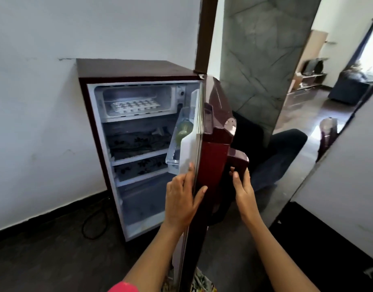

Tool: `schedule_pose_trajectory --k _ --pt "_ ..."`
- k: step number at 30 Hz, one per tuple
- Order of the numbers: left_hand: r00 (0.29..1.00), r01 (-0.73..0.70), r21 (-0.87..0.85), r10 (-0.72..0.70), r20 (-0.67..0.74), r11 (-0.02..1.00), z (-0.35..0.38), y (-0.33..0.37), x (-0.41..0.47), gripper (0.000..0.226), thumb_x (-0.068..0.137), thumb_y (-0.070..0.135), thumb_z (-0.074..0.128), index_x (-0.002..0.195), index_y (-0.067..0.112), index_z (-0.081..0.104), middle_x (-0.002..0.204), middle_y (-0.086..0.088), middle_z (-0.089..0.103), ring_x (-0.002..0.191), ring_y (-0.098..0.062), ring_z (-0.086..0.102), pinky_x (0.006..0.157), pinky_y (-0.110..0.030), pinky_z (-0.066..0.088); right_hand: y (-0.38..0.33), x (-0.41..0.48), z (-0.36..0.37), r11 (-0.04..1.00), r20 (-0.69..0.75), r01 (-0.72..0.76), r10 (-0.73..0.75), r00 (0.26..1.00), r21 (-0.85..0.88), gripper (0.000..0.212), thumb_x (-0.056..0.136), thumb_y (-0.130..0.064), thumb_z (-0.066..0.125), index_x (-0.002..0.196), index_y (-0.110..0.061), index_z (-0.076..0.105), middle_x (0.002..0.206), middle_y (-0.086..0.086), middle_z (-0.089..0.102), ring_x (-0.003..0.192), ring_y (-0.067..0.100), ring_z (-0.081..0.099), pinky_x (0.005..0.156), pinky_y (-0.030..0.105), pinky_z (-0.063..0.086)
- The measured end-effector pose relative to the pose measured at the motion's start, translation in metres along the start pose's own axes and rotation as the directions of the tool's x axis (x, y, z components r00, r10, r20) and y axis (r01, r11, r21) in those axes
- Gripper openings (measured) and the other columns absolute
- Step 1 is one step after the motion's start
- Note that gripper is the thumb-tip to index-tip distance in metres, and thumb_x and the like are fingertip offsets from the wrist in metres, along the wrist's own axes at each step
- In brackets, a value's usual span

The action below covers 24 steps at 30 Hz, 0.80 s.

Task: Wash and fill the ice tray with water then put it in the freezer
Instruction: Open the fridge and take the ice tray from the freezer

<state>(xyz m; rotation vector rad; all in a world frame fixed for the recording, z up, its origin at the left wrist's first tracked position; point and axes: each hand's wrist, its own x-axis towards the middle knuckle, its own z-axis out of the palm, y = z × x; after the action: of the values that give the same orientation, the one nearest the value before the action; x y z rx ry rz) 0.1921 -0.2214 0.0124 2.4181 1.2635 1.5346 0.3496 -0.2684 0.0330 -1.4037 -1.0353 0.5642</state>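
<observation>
A small maroon fridge (131,69) stands open against the white wall. The white ice tray (136,106) lies flat inside the freezer compartment (137,91) at the top. The fridge door (211,148) is swung out towards me, seen edge-on. My left hand (182,200) grips the door's inner edge, fingers on the white lining and thumb on the maroon side. My right hand (242,186) holds the door handle (238,160) on the outer face.
A greenish bottle (183,130) sits in the door shelf. Patterned liners cover the fridge shelves (137,144). A black cable (95,226) lies on the dark floor at the left. A grey marble wall (257,60) and a doorway into another room are at the right.
</observation>
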Motion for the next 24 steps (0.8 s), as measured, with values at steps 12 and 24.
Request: schedule_pose_trajectory --k 12,24 --pt "0.969 -0.048 0.087 0.025 0.244 0.995 0.032 0.045 0.021 0.057 0.094 0.035 0.032 0.147 0.014 0.025 0.153 -0.008 0.027 0.142 -0.020 0.017 0.112 -0.035 0.010 -0.004 -0.024 -0.054 0.947 -0.350 0.110 -0.217 0.911 -0.300 0.060 0.091 -0.051 0.035 0.144 -0.035 0.012 0.153 -0.002 0.017 0.139 0.010 0.019 0.113 0.034 0.021" --pt "0.851 -0.228 0.046 0.177 0.495 0.972 0.074 0.084 0.038 0.065 0.089 0.039 0.015 0.149 0.015 0.020 0.154 -0.002 0.026 0.143 -0.018 0.022 0.112 -0.040 0.007 -0.012 0.000 -0.098 0.870 -0.271 0.003 -0.157 0.950 -0.494 0.079 0.094 -0.027 0.051 0.148 -0.027 -0.007 0.158 0.000 -0.013 0.146 0.019 0.001 0.117 0.046 0.014"
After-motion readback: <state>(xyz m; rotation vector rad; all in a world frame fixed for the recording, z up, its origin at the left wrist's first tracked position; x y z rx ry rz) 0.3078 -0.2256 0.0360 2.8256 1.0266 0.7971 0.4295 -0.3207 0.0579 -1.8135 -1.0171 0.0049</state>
